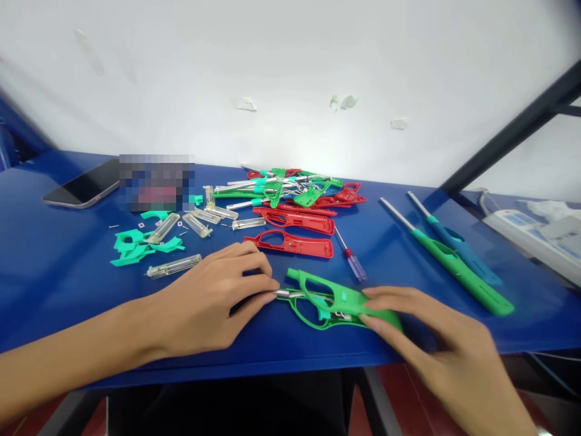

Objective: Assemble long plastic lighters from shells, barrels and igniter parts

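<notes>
Near the table's front edge lies a green gas lighter [327, 290], its two casing halves parted so that white wires and a turquoise trigger show between them. My left hand [222, 290] pinches the lighter's metal tube [282, 293] between thumb and fingers; most of the tube is hidden by the hand. At the other end, my right hand [436, 333] grips the green casing between thumb and fingertips. Just behind are two red casing halves [313, 247] and a screwdriver [353, 261] with a clear purple handle.
Several clear fuel tanks [175, 266] and turquoise plastic parts [129, 245] lie left, with tiny screws. A heap of lighter parts [290, 188] sits at the back. Two whole lighters [454, 266] rest right, near a white power strip [531, 236]. A phone [84, 184] lies far left.
</notes>
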